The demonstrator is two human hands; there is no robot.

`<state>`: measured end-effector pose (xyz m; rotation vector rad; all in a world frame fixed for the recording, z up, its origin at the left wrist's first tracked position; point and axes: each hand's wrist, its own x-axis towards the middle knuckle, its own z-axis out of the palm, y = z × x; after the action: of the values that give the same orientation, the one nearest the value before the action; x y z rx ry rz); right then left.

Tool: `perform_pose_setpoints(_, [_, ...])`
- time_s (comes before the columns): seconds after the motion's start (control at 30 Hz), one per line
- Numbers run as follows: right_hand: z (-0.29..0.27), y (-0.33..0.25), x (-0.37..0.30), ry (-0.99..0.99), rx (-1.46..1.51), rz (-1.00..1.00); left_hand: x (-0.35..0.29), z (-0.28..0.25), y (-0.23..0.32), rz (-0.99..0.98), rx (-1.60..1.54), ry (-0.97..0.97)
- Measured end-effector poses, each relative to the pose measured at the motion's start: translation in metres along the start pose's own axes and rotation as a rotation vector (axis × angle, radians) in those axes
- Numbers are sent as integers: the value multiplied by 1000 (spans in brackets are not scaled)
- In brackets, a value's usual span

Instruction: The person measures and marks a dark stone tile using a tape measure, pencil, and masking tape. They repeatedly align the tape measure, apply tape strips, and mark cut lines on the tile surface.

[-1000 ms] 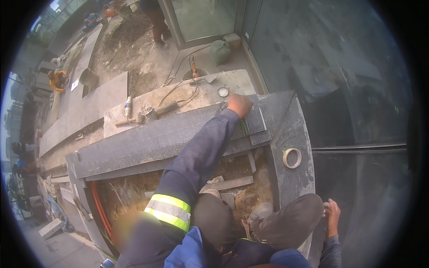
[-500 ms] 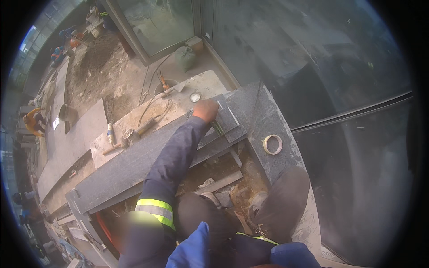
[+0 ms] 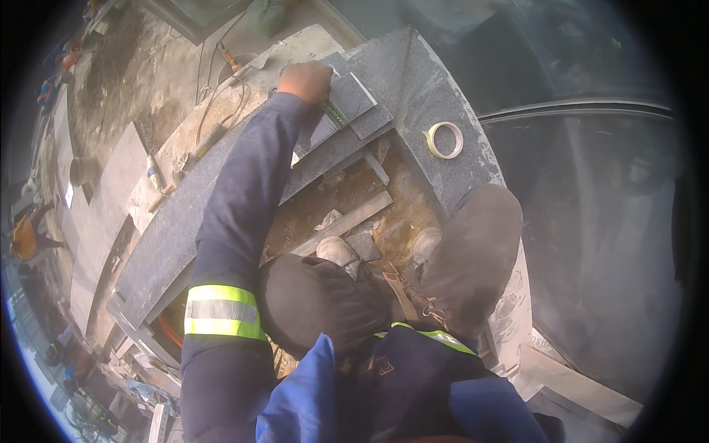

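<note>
Grey granite everywhere in this shot, looking straight down from the head camera. The left hand (image 3: 305, 81) is stretched way out ahead on a long dark-blue sleeve with a yellow reflective band, and it's curled down with the fingers bunched on the near end of a small flat grey stone slab piece (image 3: 347, 100) that sits on top of the long curved dark-grey granite slab (image 3: 177, 236). Looks like a closed grip or a press on that piece; I can't tell whether the fingers actually wrap its edge. A thin green-and-yellow stick-like tool (image 3: 334, 114) lies just beside the hand, against the small piece.

The key relation: the small piece lies just right of the hand and slightly nearer the body, its long axis running diagonally from upper left to lower right, roughly across the corner where the long slab meets the broad grey granite corner slab (image 3: 413, 81). The left hand is the only one near it. The right hand isn't visible at all, so no idea what it's doing.

Other stuff around: a roll of pale tape (image 3: 444, 139) lying flat on the corner slab, well apart from the hand. Below the slabs there's an open gap with sandy rubble and a loose pale wooden batten (image 3: 347, 221). Two dusty work boots (image 3: 336, 251) stand down in that gap.
</note>
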<state>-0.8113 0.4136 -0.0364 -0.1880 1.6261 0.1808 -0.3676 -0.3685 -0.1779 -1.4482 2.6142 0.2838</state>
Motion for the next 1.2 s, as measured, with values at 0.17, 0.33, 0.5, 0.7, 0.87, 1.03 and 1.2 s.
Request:
perform_pose_setpoints(0.17, [-127,-124,-26,916,857,-676,-2,-9,-6,18,11,-48])
perform_pose_setpoints(0.33, [-99,-424,-63,473,673,-1688,-3,-15,-4,97,55,-64])
perform_pose_setpoints(0.5, [33,-596,13,188,700,-1775,-4,-26,-7,164,136,-80])
perform_pose_setpoints(0.7, [104,-656,115,283,524,-1600,-6,-22,7,82,147,-45])
perform_pose_setpoints(0.87, [118,-676,168,347,264,-1593,-3,-6,2,30,111,6])
perform_pose_setpoints(1.03, [124,-693,185,592,56,-1878,1,5,-6,85,83,109])
perform_pose_setpoints(1.2, [125,-693,192,514,-35,-1822,-10,4,-6,115,59,191])
